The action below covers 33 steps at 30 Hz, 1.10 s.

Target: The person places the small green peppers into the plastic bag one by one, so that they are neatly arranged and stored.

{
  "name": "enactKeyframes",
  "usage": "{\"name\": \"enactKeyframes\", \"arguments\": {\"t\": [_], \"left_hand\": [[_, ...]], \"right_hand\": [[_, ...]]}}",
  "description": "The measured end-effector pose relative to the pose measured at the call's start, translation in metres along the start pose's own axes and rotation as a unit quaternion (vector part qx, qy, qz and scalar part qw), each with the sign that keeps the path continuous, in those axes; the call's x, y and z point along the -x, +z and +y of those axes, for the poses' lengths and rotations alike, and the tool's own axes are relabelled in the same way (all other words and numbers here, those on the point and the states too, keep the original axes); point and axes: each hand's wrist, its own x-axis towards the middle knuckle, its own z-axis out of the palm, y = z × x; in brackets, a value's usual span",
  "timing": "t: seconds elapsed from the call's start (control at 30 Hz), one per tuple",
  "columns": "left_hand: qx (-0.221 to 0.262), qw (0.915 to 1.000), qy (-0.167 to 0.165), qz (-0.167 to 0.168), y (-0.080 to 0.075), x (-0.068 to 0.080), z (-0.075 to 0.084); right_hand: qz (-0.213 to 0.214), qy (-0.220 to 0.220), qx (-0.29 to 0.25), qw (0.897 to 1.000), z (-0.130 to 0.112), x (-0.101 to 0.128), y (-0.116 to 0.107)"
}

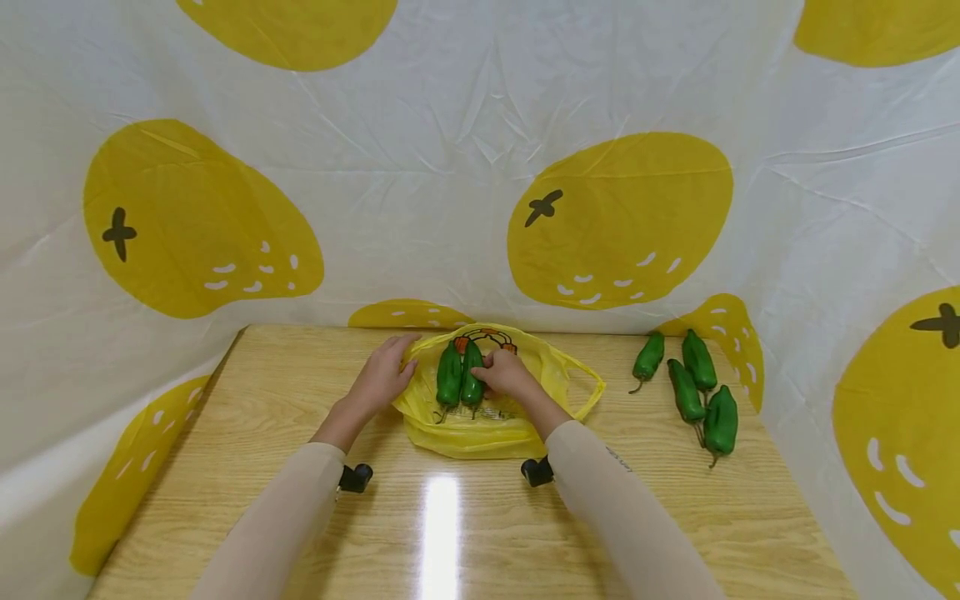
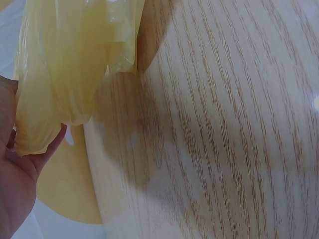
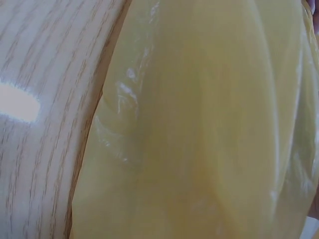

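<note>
"Where on the table (image 1: 277, 375) is the yellow bag (image 1: 474, 442)?"
"Near the far edge, mouth gaping, handle loop (image 1: 598, 389) toward the right."
"And the hands?"
"The left hand (image 1: 382, 373) pinches its left rim; the right hand (image 1: 510, 374), inside, pinches one green pepper (image 1: 472, 385)."
"More peppers?"
"A second pepper (image 1: 448, 377) beside it, in the bag; four loose peppers (image 1: 721, 423) well apart, by the table's right edge."

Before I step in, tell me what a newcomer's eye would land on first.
Probably the huge yellow fruit prints on the white backdrop around the table. Next, the bright yellow bag toward the table's far side, its rim in the left hand, with two green peppers inside, the right hand gripping one. Four more peppers lie to the right.
</note>
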Motion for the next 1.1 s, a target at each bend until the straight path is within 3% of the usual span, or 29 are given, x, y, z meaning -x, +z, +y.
{"name": "enactKeyframes", "arguments": {"t": [1.1], "left_hand": [[0.004, 1.0, 0.006, 0.002, -0.0014, 0.0013, 0.0008]], "right_hand": [[0.009, -0.01, 0.01, 1.0, -0.0001, 0.0074, -0.0018]]}}
